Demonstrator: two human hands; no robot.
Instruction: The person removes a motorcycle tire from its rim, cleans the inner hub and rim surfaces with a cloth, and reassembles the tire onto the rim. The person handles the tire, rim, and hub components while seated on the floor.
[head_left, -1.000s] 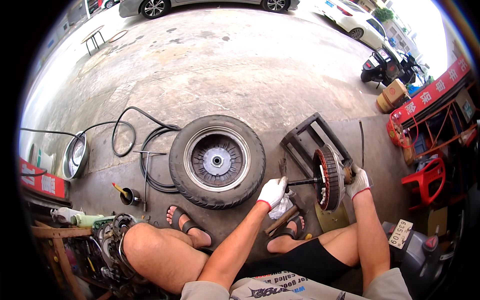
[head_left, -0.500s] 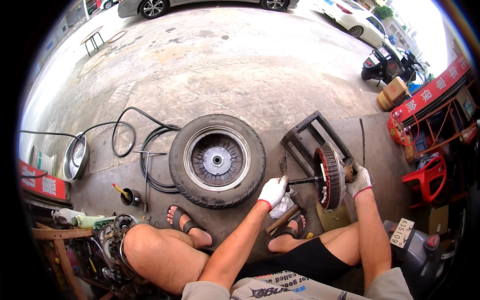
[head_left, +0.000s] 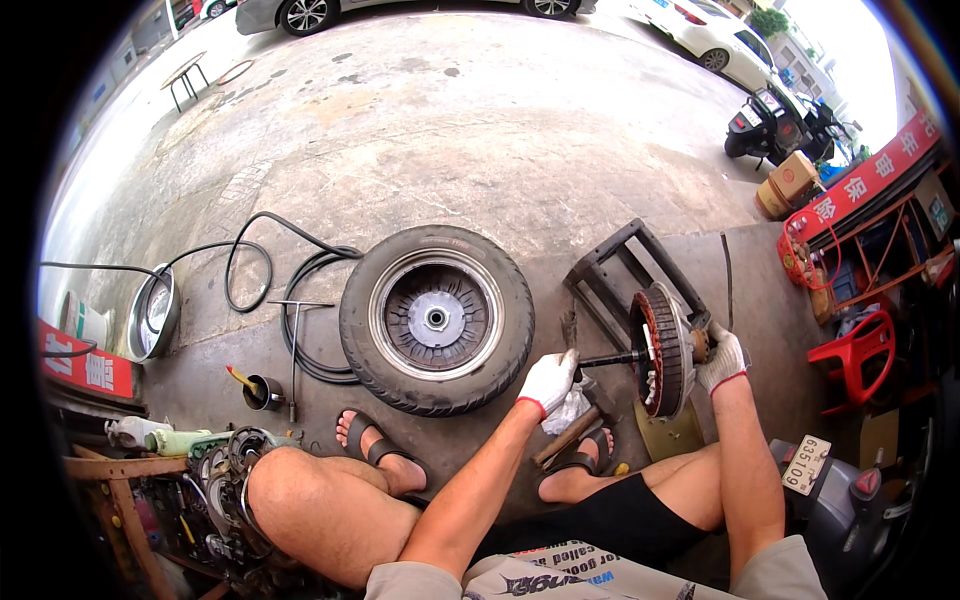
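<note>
- The motor stator [head_left: 662,350], a disc ringed with copper-coloured windings, stands on edge on the concrete floor [head_left: 480,130], to the right of the person's feet and against a dark metal frame stand [head_left: 612,268].
- Its axle [head_left: 610,358] sticks out to the left, roughly level.
- The left hand [head_left: 548,380], in a white glove with a red cuff, is wrapped around the left end of the axle, fingers curled shut on it.
- The right hand [head_left: 722,358], gloved the same way, is closed over the axle end on the far right side of the stator, fingers bent around it.
- A hammer [head_left: 566,436] lies on the floor just below the left hand, next to a crumpled white rag [head_left: 572,408] and the right sandalled foot [head_left: 585,468].
- Left of the stator, well apart from it, a tyre on its hub wheel [head_left: 436,318] lies flat on the floor, with the left sandalled foot [head_left: 372,445] touching its near edge.
- Further left lie a T-handle wrench [head_left: 295,350], a black hose [head_left: 260,250], a small tin with a brush [head_left: 262,392] and a steel basin [head_left: 156,312].
- A red plastic chair [head_left: 850,352] stands at the right, and a parked scooter [head_left: 775,120] toward the far right corner.
</note>
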